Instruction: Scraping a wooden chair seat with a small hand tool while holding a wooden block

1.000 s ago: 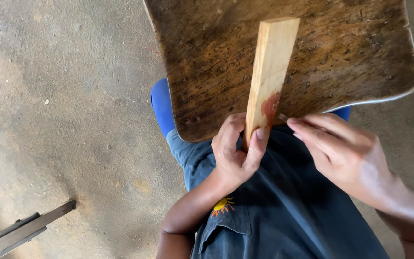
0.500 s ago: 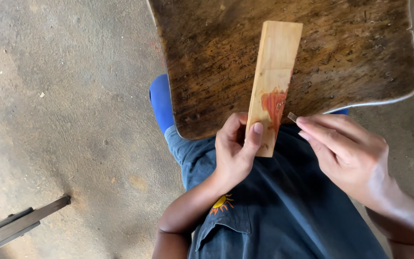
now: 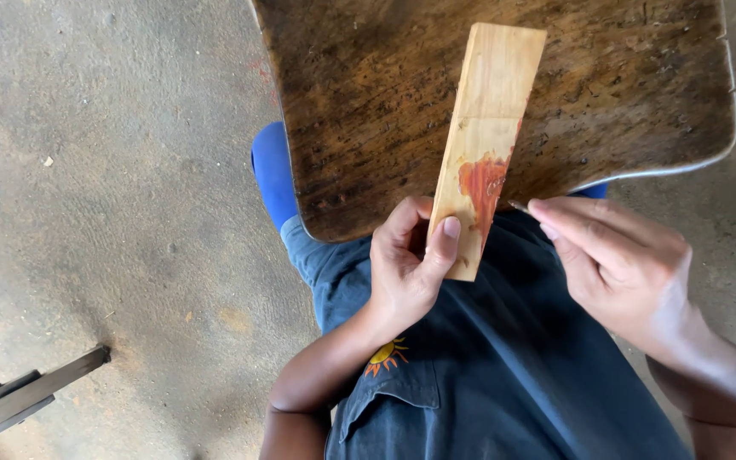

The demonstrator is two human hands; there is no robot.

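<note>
Worn, dark brown wooden board (image 3: 368, 94) with scratched, stained face and rounded pale edge, carrying 1 pale wooden strip (image 3: 485, 128) laid lengthwise, reddish blotch at near end. Below, grey concrete floor (image 3: 104, 196), with metal bar (image 3: 27, 396) lying at lower left.

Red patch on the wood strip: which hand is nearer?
Right. The right hand has its fingertips just beside the red patch. The left hand grips the wood strip below it, thumb on the face.
</note>
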